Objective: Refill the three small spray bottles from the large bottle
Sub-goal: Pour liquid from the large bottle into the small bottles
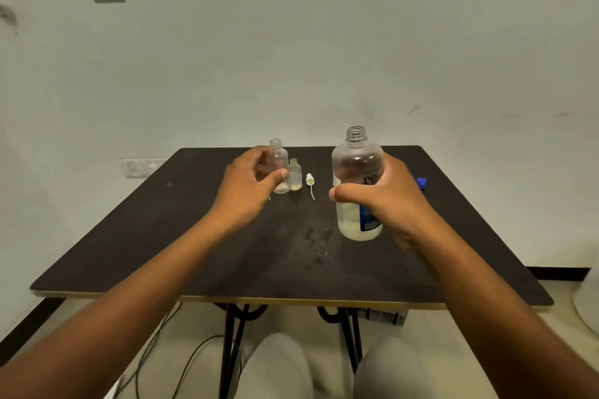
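My right hand (pixel 385 201) grips the large clear bottle (pixel 356 168), uncapped and upright, with pale liquid in its lower part and a blue label. Curved around a small clear bottle (pixel 279 160) with no cap, my left hand (pixel 246 185) has its thumb at the bottle's front; whether the fingers touch it I cannot tell. A smaller open bottle (pixel 295 175) with a little yellowish liquid stands just right of it. A white spray head (pixel 310 181) with its tube lies on the dark table (pixel 162 236) between the small bottles and the large one.
A blue cap (pixel 421 182) lies on the table behind my right hand. Some wet spots (pixel 321 246) mark the table's middle. A wall stands close behind the table. Cables and the table's black legs are below, beside my knees.
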Motion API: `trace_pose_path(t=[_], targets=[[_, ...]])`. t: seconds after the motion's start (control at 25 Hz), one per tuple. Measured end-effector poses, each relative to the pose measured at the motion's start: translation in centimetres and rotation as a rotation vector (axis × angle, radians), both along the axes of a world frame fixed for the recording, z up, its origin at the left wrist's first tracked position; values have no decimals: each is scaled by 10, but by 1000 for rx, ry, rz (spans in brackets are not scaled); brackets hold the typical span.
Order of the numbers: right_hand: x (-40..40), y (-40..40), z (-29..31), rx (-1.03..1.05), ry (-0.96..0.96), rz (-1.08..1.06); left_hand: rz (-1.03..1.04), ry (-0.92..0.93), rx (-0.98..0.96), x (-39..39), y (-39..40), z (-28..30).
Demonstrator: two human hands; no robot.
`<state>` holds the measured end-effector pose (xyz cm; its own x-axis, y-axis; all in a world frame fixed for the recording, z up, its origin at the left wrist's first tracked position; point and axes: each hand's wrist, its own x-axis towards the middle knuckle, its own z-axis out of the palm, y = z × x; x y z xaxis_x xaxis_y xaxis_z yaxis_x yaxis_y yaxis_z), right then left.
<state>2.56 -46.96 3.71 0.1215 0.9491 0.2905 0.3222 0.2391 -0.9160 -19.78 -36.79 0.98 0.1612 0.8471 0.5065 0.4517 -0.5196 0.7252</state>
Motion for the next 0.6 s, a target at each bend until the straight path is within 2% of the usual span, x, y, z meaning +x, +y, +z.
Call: trace_pose_path(t=[0.16, 0.48, 0.6], targets=[[9, -13, 24, 29, -124, -49, -66, -10, 21, 11, -42, 15], [11, -31, 51, 48, -607, -110, -115, -56, 74, 18, -88, 34], [11, -34, 58, 60, -703, -115, -124, -39, 87, 19, -97, 36]])
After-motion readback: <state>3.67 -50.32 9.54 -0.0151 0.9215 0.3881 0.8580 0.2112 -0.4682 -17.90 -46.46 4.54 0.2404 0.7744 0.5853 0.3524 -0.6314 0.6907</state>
